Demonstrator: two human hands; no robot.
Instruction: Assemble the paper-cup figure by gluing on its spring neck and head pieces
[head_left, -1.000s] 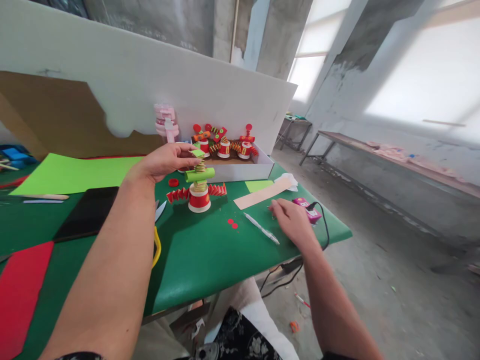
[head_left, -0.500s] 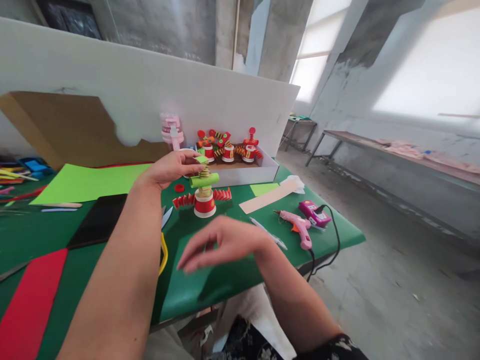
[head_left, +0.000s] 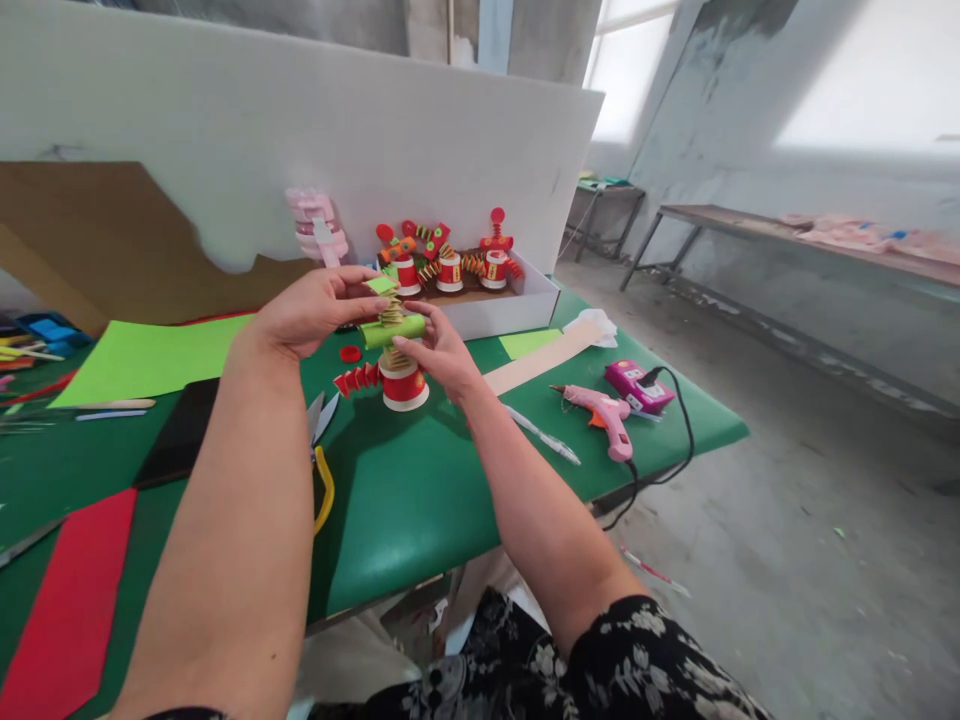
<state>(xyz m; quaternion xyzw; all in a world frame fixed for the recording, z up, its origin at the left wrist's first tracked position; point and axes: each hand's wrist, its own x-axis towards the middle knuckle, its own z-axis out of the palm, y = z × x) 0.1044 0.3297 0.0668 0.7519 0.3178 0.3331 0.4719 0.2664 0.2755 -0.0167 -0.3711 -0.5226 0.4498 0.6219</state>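
Note:
A paper cup figure (head_left: 405, 386) stands upright on the green table, its red cup upside down with a white rim at the bottom. Across its top lies a green paper roll (head_left: 397, 331), and an accordion-folded paper spring (head_left: 391, 308) rises from that to a green square. My left hand (head_left: 319, 310) pinches this spring near the top square. From the right, my right hand (head_left: 444, 352) has its fingers closed round the right end of the roll. A red folded paper arm (head_left: 356, 380) sticks out at the cup's left; the right side is behind my hand.
Behind stands a white box (head_left: 517, 309) with several finished figures. Scissors (head_left: 322, 470) lie near my left forearm. To the right are a pen (head_left: 544, 436), a pink glue gun (head_left: 600, 415) and a purple power socket (head_left: 639, 387) with a cable past the table edge.
My right hand has risen from above the table's front and taken hold of the green roll. My left hand stays at the spring's top. The view has tilted downward.

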